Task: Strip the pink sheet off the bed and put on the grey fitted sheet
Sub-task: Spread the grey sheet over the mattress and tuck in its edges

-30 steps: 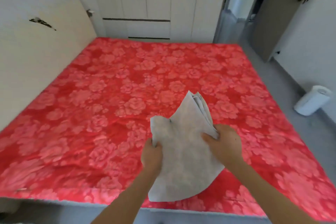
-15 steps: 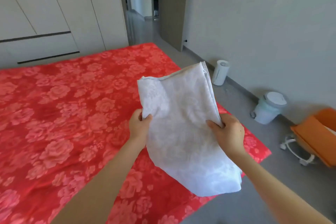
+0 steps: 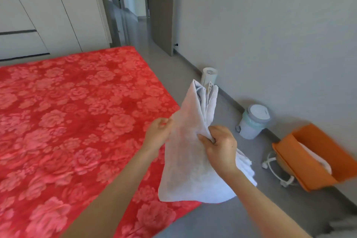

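Head view: both hands, left hand (image 3: 158,131) and right hand (image 3: 220,147), pinched a folded pale cloth (image 3: 191,160), probably the grey fitted sheet, over the bed's corner. The pink sheet (image 3: 67,121) lay unstripped on the bed, so setting the cloth aside seemed next.

No writing, label, brand, number or sign can be read anywhere in the frame, on the bedding, the bins or the walls
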### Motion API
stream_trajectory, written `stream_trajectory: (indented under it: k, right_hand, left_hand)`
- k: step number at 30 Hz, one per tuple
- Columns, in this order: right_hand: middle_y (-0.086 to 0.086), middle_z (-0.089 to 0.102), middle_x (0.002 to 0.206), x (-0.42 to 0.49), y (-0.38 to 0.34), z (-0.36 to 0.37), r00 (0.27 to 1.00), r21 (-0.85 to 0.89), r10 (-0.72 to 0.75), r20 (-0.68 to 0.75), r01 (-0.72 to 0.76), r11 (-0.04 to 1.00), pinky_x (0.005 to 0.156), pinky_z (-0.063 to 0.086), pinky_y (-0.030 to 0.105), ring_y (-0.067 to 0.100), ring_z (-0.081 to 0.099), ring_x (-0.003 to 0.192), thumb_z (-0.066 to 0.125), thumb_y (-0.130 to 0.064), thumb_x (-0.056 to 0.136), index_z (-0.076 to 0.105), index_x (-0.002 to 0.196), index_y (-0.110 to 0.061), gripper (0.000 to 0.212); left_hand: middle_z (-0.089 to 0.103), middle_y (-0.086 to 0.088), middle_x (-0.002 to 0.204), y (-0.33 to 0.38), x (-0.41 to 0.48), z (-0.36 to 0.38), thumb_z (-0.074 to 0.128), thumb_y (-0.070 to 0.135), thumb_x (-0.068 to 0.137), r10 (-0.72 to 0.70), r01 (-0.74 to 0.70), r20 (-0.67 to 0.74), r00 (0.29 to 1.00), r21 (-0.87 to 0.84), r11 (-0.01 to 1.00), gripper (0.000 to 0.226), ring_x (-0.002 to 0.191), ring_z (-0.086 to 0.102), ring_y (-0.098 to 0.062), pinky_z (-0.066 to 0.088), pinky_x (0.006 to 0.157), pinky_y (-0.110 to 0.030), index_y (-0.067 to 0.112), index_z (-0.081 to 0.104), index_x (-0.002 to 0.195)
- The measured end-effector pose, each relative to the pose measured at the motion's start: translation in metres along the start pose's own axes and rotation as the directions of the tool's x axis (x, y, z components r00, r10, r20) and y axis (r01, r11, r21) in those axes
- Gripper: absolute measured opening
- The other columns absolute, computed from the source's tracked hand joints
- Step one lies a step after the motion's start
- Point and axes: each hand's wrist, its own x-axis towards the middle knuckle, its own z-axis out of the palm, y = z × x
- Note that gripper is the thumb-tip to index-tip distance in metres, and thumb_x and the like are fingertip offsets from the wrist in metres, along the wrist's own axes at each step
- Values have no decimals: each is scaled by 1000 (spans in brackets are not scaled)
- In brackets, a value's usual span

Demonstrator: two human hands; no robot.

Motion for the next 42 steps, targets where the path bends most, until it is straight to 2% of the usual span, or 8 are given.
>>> stream_trajectory:
  k: [3, 8, 17, 21, 28, 32, 37, 42]
  right_hand:
    - [-1, 48, 60, 11, 51, -21, 990, -57, -124, 63, 127, 990, 53, 19, 22, 22, 44, 59, 71, -15, 69, 49, 55, -11, 26]
    - [2, 55, 63, 26, 133, -60, 983, -115, -181, 42, 185, 976, 52, 26, 24, 13, 39, 66, 71, -11, 70, 55, 58, -4, 21]
    - [-3, 59, 66, 96, 263, -103, 973, -163, -220, 68, 229, 960, 45, 38, 27, 16, 51, 62, 55, -32, 83, 60, 59, -7, 35]
    - [-4, 58, 66, 145, 316, -115, 968, -100, -207, 140, 222, 970, 46, 43, 31, 16, 51, 61, 56, -30, 79, 60, 59, -9, 29]
    - [-2, 59, 67, 241, 375, -116, 889, -51, -420, 184, 435, 899, 53, 33, 19, 11, 40, 67, 71, -13, 68, 63, 63, -9, 11]
    - [0, 61, 68, 296, 410, -106, 825, 6, -521, 220, 533, 846, 51, 39, 22, 15, 49, 64, 78, -9, 63, 64, 64, -7, 15]
    - [-2, 64, 70, 360, 450, -86, 760, 98, -607, 232, 603, 792, 55, 40, 18, 13, 53, 65, 74, -17, 63, 68, 67, -9, 11]
    - [-3, 62, 70, 409, 458, -54, 706, 254, -645, 292, 593, 764, 53, 44, 25, 15, 53, 67, 65, -23, 69, 64, 64, -9, 14]
  left_hand:
    - [57, -7, 82, 38, -13, 70, 53, 56, 87, -76, 94, 182, 980, -96, 991, 41, 77, 61, -22, 58, 72, -39, 16, 56, 82]
    - [64, -11, 82, 63, 21, 162, 63, 63, 76, -162, 145, 252, 954, 85, 986, 58, 76, 69, -26, 60, 69, -39, 6, 64, 86]
    - [60, -9, 60, 109, 115, 309, 64, -1, 72, -58, -18, 273, 960, 268, 963, 6, 61, 67, -25, 60, 69, -42, -1, 60, 67]
    - [54, -11, 68, 137, 159, 355, 50, -19, 76, -54, 27, 243, 968, 111, 993, 24, 49, 60, -16, 56, 49, -27, 3, 56, 71]
    - [62, -17, 73, 170, 222, 401, 56, -3, 77, -125, 120, 95, 988, 64, 991, 7, 55, 62, -22, 56, 51, -27, -1, 62, 81]
    - [64, -12, 70, 175, 262, 412, 67, 15, 78, -225, 225, -11, 974, 109, 968, 15, 57, 62, -20, 57, 55, -28, 1, 62, 83]
    - [64, -19, 83, 183, 297, 427, 64, -5, 77, -212, 207, -178, 961, -48, 977, 7, 67, 67, -27, 60, 69, -38, -4, 61, 83]
    - [57, -14, 82, 192, 308, 419, 54, -16, 79, -189, 82, -436, 880, -253, 964, 19, 65, 60, -23, 53, 44, -22, -3, 60, 92]
